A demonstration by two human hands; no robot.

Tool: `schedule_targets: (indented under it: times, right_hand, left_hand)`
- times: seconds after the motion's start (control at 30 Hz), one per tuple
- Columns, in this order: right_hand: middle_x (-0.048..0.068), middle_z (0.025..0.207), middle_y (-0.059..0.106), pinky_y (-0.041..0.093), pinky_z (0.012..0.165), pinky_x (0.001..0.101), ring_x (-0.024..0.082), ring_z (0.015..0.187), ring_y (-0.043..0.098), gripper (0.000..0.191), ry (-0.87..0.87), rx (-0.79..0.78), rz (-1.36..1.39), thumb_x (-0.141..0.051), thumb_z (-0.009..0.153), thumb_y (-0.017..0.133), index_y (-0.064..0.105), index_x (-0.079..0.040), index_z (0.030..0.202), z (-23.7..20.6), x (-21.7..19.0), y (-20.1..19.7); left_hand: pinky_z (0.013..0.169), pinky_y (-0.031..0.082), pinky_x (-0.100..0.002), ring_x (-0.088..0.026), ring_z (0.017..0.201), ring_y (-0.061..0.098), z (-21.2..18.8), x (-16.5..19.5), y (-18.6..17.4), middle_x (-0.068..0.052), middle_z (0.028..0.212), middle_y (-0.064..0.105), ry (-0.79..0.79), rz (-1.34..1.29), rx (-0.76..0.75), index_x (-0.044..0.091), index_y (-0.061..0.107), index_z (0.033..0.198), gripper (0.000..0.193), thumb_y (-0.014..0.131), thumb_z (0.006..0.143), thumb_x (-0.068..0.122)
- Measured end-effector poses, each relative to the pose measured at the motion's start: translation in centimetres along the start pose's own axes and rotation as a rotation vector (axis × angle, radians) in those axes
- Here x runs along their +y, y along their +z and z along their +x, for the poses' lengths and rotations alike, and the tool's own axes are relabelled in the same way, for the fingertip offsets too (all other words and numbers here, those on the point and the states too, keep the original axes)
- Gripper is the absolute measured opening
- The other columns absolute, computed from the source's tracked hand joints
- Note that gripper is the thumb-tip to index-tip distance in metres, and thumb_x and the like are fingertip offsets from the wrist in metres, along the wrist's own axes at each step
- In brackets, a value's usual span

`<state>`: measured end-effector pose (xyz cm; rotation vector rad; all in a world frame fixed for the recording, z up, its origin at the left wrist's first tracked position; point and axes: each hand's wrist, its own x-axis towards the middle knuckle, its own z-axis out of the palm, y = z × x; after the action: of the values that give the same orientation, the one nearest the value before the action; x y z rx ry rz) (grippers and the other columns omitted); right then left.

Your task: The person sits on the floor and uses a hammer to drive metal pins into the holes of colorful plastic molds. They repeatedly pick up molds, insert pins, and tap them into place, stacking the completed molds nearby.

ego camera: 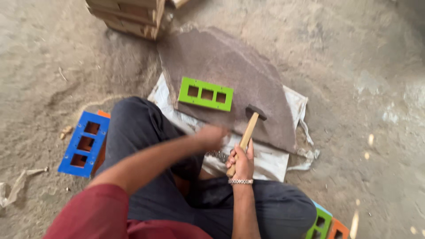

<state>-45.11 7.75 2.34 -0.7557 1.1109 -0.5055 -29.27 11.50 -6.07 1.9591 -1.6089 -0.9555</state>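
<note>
right hand (241, 163) grips hammer (248, 130) beside green plate (205, 94).

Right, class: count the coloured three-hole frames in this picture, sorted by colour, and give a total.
Green frames: 2, one on the stone slab and one at the bottom right edge
Blue frames: 1, on the ground at left
Orange frames: 2, one under the blue frame and one at the bottom right
Total: 5
</note>
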Motion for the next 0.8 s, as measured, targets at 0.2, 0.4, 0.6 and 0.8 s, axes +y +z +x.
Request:
schedule_targets:
  times: [0.2,0.4,0.6,0.8]
  right_hand:
    - [0.003,0.071,0.049,0.039,0.037,0.0254,0.009,0.046,0.042,0.069,0.008,-0.021,0.008,-0.007,0.093,0.056,0.034,-0.023,0.156,0.5,0.2,-0.2]
    - [0.003,0.07,0.049,0.038,0.038,0.0265,0.009,0.047,0.043,0.072,0.014,-0.012,-0.003,-0.007,0.092,0.057,0.032,-0.023,0.157,1.0,0.4,-0.2]
    - [0.003,0.07,0.049,0.039,0.038,0.0261,0.009,0.047,0.043,0.074,0.032,-0.024,0.013,-0.008,0.092,0.058,0.03,-0.025,0.158,1.2,0.7,-0.6]
    - [0.003,0.071,0.05,0.039,0.036,0.0262,0.009,0.047,0.044,0.077,-0.006,-0.018,-0.025,-0.006,0.093,0.058,0.028,-0.024,0.161,1.5,0.8,-0.2]
  left_hand:
    - [0.094,0.052,-0.044,-0.029,0.114,0.061,-3.5,-0.7,4.0,-0.011,0.108,0.068,0.296,0.427,0.037,0.01,0.074,0.084,0.013,0.064,0.086,0.018]
    - [0.094,0.051,-0.043,-0.029,0.11,0.061,-3.8,-0.8,3.0,-0.009,0.102,0.068,0.314,0.39,0.102,0.013,0.073,0.083,0.009,0.065,0.084,0.018]
    - [0.084,0.056,-0.045,-0.03,0.099,0.069,-4.0,0.2,1.8,-0.008,0.095,0.074,0.229,0.111,0.167,0.015,0.074,0.089,0.007,0.069,0.085,0.018]
    - [0.07,0.06,-0.039,-0.026,0.078,0.075,-2.4,-0.8,-2.4,-0.012,0.087,0.076,0.047,-0.463,0.523,0.009,0.072,0.092,0.01,0.07,0.088,0.019]
